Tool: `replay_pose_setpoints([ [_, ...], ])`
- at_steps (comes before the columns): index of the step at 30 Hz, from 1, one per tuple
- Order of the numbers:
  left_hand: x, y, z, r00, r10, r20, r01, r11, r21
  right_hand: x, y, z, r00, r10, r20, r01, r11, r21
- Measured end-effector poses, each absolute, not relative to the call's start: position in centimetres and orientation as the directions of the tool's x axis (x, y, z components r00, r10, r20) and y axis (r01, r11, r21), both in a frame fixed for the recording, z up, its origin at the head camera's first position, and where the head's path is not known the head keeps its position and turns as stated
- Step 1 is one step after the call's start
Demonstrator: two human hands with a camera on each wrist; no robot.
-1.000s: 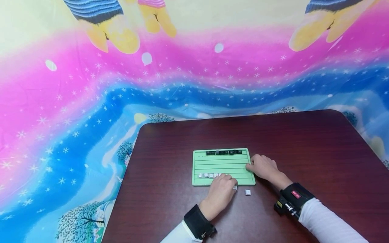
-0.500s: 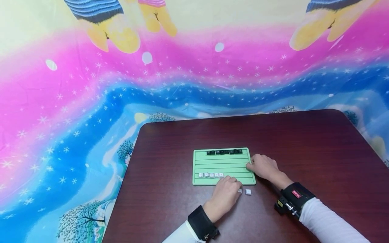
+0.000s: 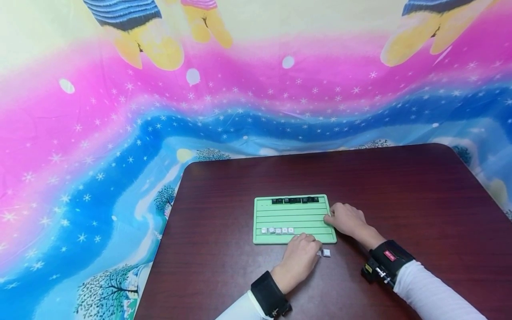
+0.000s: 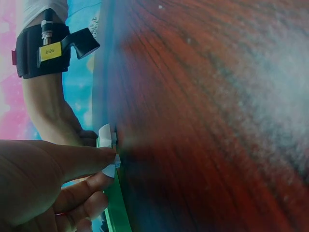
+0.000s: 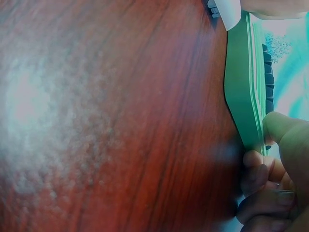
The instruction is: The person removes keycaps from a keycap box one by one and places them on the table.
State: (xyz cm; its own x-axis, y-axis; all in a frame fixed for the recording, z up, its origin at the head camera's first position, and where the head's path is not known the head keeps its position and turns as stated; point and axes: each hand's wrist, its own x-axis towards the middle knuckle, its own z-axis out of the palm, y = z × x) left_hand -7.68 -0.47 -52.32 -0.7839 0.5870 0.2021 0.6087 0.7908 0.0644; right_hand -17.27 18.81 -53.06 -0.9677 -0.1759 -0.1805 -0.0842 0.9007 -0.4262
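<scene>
White keycap point(image 4: 111, 170), gripped: located just off the near edge of the green tray point(image 3: 296, 218), toward that tray's right end. It is pinched between the thumb and a finger of the left hand point(image 3: 298, 257); the remaining fingers of this hand are curled. Contact between the gripped keycap and the worktop point(image 3: 200, 200) cannot be determined. A second loose keycap point(image 3: 326, 253) rests on the worktop just beside it, also off the tray's near edge and closer to the near right corner. Five white keycaps point(image 3: 278, 231) form a single row on the near part of the tray, beginning by its left side. The right hand point(image 3: 348, 220) pinches the tray's right edge, thumb on top, fingers curled at the side. A row of black keycaps point(image 3: 295, 200) lines the tray's far edge, offset to the right. Printed backdrop point(image 3: 240, 98): well beyond the tray, behind the worktop.
</scene>
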Motion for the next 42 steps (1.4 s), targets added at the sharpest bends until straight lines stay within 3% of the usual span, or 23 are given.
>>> replay_pose_setpoints([
  [27, -7.60, 0.44, -52.36, -0.772, 0.600, 0.210, 0.612, 0.791, -0.011, -17.24, 18.83, -52.94, -0.966, -0.181, -0.183, -0.083, 0.893, -0.442],
  [42, -7.94, 0.09, -51.93, -0.783, 0.579, 0.226, 0.600, 0.800, 0.030, -17.19, 18.83, -52.85, -0.965, -0.191, -0.179, -0.096, 0.894, -0.438],
])
